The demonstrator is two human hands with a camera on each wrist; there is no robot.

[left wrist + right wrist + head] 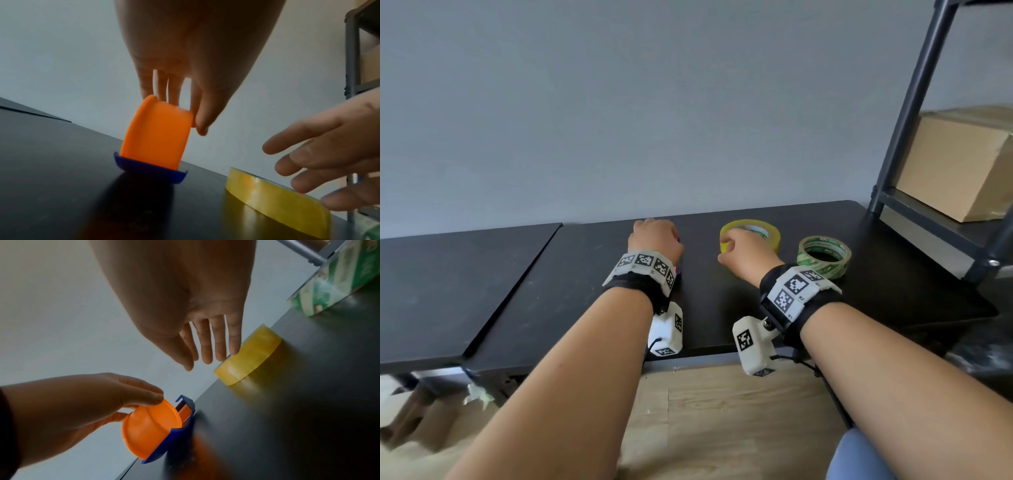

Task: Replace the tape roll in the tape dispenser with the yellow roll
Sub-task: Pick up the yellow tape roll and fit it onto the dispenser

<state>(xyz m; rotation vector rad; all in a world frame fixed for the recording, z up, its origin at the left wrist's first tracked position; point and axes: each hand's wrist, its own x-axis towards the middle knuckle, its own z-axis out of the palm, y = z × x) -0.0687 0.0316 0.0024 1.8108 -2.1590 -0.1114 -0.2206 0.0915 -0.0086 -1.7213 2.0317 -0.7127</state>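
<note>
The tape dispenser (pixel 156 134) has an orange wheel (pixel 150 431) standing in a blue base (pixel 152 170) on the black table (pixel 551 291). My left hand (pixel 176 112) pinches the orange wheel between thumb and fingers, and in the head view the left hand (pixel 654 236) hides nearly all of the dispenser. To the right, the yellow roll (pixel 751 233) lies flat on the table. My right hand (pixel 209 360) is spread over the yellow roll (pixel 251 356) with straight fingers, tips at its top edge. Whether they touch it is unclear.
A green printed tape roll (pixel 823 255) lies flat just right of the yellow one. A dark metal shelf (pixel 914 102) with a cardboard box (pixel 959 164) stands at the table's right end. A second black tabletop (pixel 448 291) adjoins on the left.
</note>
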